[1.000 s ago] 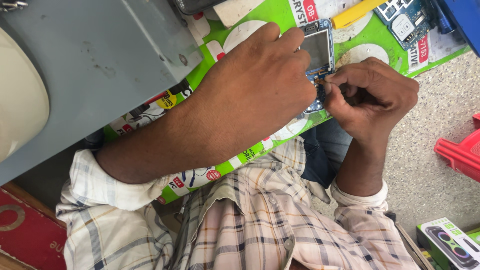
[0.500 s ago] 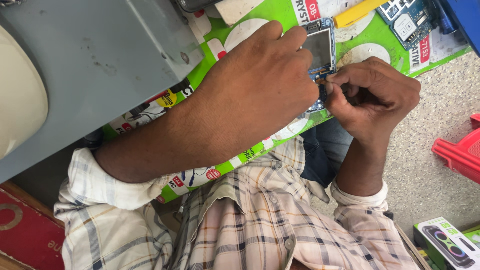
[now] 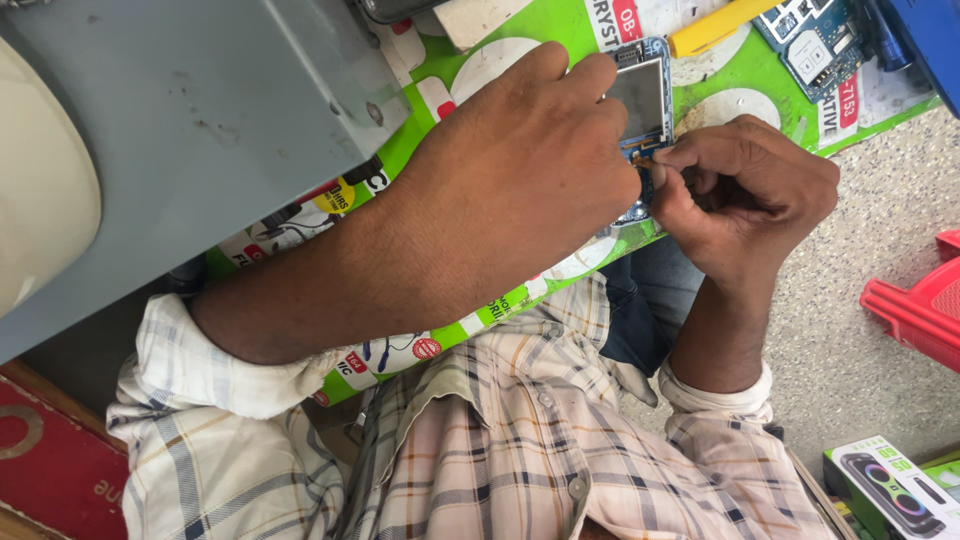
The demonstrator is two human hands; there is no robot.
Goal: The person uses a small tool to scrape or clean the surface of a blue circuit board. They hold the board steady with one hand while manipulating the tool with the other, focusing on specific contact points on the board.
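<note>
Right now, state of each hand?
Left hand: closed, gripping the small blue circuit board with a grey screen against the green printed mat.
Right hand: closed, fingertips pinched at the board's edge; what it holds cannot be told.

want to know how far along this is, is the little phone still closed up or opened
Opened: the phone, held by the left hand, shows bare blue circuit board around its screen; the right hand works at its edge.

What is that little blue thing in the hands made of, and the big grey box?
The small blue board, pinned by the left hand while the right hand picks at it, looks like a circuit board with a shiny metal plate. The grey box seems painted metal: matte, scuffed, with a rivet.
</note>
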